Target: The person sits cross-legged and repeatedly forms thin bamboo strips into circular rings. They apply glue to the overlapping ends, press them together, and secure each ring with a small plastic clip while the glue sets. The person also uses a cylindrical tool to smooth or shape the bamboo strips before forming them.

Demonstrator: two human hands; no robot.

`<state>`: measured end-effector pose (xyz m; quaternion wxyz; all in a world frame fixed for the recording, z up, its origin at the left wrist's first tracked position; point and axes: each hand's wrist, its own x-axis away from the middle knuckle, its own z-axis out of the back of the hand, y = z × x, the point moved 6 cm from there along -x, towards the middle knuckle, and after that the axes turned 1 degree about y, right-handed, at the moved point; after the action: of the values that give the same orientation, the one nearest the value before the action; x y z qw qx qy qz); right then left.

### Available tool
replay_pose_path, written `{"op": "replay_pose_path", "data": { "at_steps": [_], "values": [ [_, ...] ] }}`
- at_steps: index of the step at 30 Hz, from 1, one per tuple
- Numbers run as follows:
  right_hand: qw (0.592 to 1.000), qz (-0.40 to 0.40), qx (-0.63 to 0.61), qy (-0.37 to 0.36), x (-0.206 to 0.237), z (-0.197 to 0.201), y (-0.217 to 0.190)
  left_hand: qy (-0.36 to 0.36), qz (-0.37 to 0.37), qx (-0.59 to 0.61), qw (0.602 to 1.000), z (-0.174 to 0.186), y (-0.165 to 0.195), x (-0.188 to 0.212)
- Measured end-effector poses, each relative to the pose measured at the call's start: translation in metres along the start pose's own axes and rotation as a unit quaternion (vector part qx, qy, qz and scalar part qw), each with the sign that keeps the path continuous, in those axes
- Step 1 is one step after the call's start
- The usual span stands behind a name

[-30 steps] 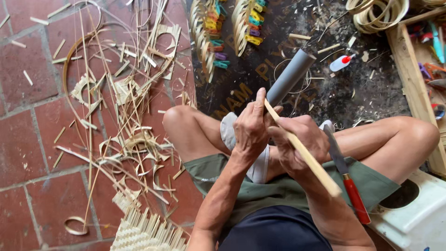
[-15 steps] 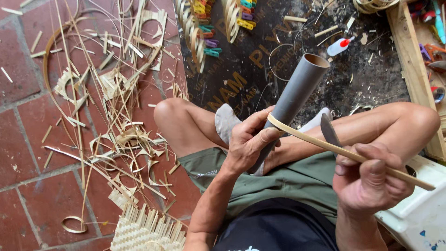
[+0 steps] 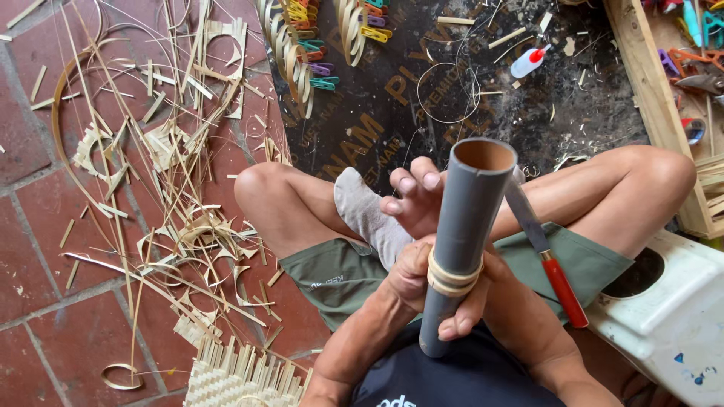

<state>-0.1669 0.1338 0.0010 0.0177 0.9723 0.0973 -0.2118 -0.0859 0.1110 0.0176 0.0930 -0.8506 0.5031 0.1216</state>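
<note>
I sit cross-legged and hold a grey plastic pipe (image 3: 467, 211) upright over my lap. A pale bamboo strip (image 3: 452, 277) is coiled in a few turns around its lower half. My left hand (image 3: 407, 226) grips the pipe from the left, thumb by the coil, fingers spread upward behind it. From the right, my right hand (image 3: 471, 309) curls its fingers around the pipe just below the coil. A red-handled knife (image 3: 562, 290) lies along my right wrist and thigh; I cannot tell whether it is held.
Bamboo shavings and curled strips (image 3: 173, 226) litter the red tile floor at left, and a woven bamboo piece (image 3: 234, 377) sits near my left knee. On the dark board (image 3: 392, 83) ahead are bamboo rings with coloured clips (image 3: 302, 45) and a small bottle (image 3: 526, 62). A wooden box (image 3: 641, 90) and white stool (image 3: 671, 309) are at right.
The strip was long and straight between my hands. It is now wound around the pipe, which has risen upright, and my right hand has come back to the pipe.
</note>
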Motion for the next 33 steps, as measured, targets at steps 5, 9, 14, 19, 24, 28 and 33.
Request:
{"op": "replay_pose_path", "data": {
  "at_steps": [5, 9, 14, 19, 24, 28, 33],
  "values": [
    [0.998, -0.004, -0.003, -0.059, -0.006, -0.019, 0.017, -0.038, -0.004, 0.057, 0.998, 0.003, -0.009, 0.003],
    [0.985, -0.065, 0.160, -0.012, -0.017, -0.024, 0.004, 0.070, -0.035, -0.117, 0.990, 0.019, 0.009, 0.013],
    [0.742, -0.103, 0.587, 0.306, -0.005, 0.001, -0.071, 0.268, -0.147, -0.702, 0.643, 0.010, 0.090, 0.032],
    [0.617, 0.000, 0.749, 0.242, 0.027, -0.054, -0.076, 0.321, -0.147, -0.930, 0.101, -0.014, 0.133, 0.029],
    [0.509, -0.036, 0.849, 0.136, -0.003, -0.069, -0.043, 0.302, -0.128, -0.944, -0.014, -0.012, 0.145, 0.028],
    [0.463, -0.088, 0.856, 0.212, -0.018, -0.058, -0.037, 0.303, -0.119, -0.945, -0.043, -0.006, 0.152, 0.031],
    [0.529, -0.121, 0.805, 0.239, -0.015, -0.040, -0.049, 0.307, -0.121, -0.942, -0.061, -0.005, 0.155, 0.032]
  ]
}}
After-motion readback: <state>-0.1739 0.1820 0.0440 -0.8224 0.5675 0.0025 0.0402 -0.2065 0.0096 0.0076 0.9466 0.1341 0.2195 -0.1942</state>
